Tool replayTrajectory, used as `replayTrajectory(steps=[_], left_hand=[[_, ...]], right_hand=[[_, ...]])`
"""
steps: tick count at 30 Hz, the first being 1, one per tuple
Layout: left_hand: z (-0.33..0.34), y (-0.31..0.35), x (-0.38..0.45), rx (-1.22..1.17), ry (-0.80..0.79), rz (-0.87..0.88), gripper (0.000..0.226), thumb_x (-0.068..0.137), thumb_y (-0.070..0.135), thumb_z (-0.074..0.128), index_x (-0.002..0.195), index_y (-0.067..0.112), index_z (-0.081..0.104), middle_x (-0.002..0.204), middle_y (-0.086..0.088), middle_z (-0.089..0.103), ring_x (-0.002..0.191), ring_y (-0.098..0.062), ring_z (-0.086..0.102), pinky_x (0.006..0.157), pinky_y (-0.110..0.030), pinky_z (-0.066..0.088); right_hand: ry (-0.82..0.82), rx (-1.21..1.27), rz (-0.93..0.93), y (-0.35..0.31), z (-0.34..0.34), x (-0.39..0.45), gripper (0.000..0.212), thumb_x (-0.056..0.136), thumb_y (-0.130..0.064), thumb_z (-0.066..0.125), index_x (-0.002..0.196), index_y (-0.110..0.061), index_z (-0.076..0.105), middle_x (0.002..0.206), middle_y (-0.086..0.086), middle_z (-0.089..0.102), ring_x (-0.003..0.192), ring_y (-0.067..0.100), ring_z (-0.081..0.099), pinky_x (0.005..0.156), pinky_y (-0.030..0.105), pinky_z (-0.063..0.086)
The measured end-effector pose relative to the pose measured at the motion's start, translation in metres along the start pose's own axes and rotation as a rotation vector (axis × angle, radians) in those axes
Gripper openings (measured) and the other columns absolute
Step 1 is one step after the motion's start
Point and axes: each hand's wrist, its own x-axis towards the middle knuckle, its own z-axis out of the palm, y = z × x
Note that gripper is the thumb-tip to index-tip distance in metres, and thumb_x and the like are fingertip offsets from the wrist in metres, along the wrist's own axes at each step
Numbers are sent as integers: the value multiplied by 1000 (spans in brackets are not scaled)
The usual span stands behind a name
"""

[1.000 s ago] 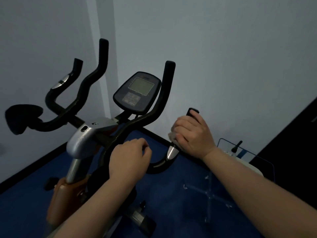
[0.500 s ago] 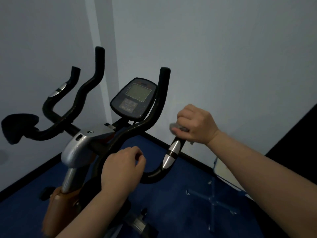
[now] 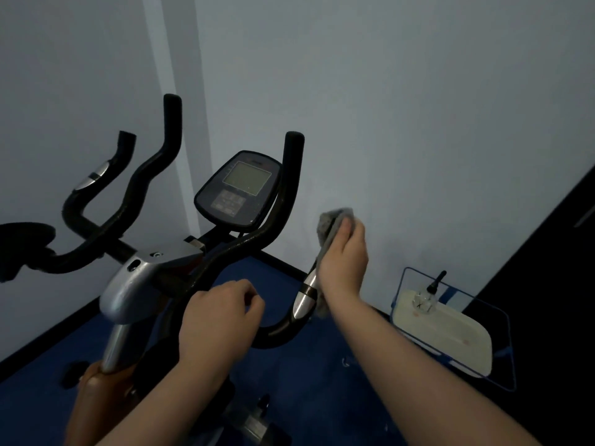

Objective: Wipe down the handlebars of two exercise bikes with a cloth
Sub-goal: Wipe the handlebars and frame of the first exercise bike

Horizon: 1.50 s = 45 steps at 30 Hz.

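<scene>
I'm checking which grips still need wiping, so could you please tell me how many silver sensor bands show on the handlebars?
2. One silver band sits on the near right grip beside the cloth in the right hand; the other is on the far left grip. The cloth or hands may hide others.

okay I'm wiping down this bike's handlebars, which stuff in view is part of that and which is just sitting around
Part of the job:
- grey crumpled cloth, in the right hand
- black curved handlebar with silver sensor band, gripped lower down by the left hand

Just sitting around:
- dark oval console with grey screen
- blue wire frame holding a white tray on the floor
- small clear bottle with black nozzle
</scene>
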Motion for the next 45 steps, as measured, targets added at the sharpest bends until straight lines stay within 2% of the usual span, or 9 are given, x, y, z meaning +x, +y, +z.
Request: replayTrajectory(steps=[5, 12, 17, 22, 25, 30, 34, 41, 45], left_hand=[[-1, 1, 2, 8, -5, -11, 17, 85, 32, 49, 76, 27, 63, 69, 9, 63, 57, -9, 48, 63, -28, 31], [1, 1, 4, 11, -10, 4, 16, 84, 33, 49, 76, 28, 62, 69, 12, 61, 56, -5, 44, 66, -28, 31], [2, 0, 4, 0, -1, -10, 17, 83, 33, 49, 75, 27, 62, 69, 10, 63, 58, -9, 49, 64, -28, 33], [4, 4, 8, -13, 16, 3, 18, 84, 33, 49, 73, 26, 61, 65, 10, 60, 54, -7, 49, 60, -27, 29], [5, 0, 7, -20, 29, -11, 18, 83, 32, 49, 73, 24, 62, 66, 10, 61, 56, -10, 52, 57, -28, 32], [3, -3, 2, -64, 150, -22, 14, 81, 29, 52, 77, 25, 64, 73, 10, 63, 58, -6, 50, 55, -25, 33], [0, -3, -9, -324, 304, -63, 13, 83, 18, 53, 85, 27, 62, 74, 13, 60, 63, -4, 55, 53, -14, 36], [-9, -32, -40, 91, 328, 125, 19, 86, 19, 44, 95, 19, 62, 95, 2, 63, 83, -17, 56, 71, -27, 35], [-4, -49, -59, -113, 505, -240, 13, 91, 27, 44, 93, 25, 57, 91, 9, 58, 82, 1, 40, 74, -17, 27]], right_hand=[[108, 71, 46, -14, 7, 8, 32, 102, -37, 29, 104, -22, 57, 96, -10, 60, 84, 3, 56, 71, 19, 40], [44, 168, 286, 10, 8, -27, 33, 100, -44, 27, 107, -24, 52, 106, 3, 63, 96, 26, 63, 85, 45, 52], [65, -55, -137, -9, 6, 4, 32, 101, -31, 34, 128, -20, 49, 128, -1, 49, 112, 14, 52, 86, 23, 45], [-111, -371, -385, 33, -16, -44, 53, 100, -31, 27, 150, -25, 13, 159, -2, 7, 145, 14, 13, 119, 37, 10], [-271, -484, -480, 57, -39, -77, 52, 100, -42, 9, 149, -23, 16, 157, 0, 13, 145, 19, 16, 120, 34, -4], [-509, -648, -901, 41, -52, -46, 41, 101, -30, 31, 123, -9, 58, 133, 10, 52, 135, 27, 35, 117, 46, 17], [-669, -770, -985, 13, -29, -85, 29, 95, -24, 45, 77, -12, 64, 75, 4, 62, 81, 23, 57, 96, 41, 42], [-1062, -1099, -1175, -3, -68, -38, 46, 95, -51, 31, 126, -25, 50, 115, -5, 58, 121, 21, 44, 116, 47, 9], [-1141, -1223, -1017, -10, -23, -74, 40, 98, -50, 26, 109, -14, 41, 102, 8, 62, 92, 29, 57, 81, 43, 34]])
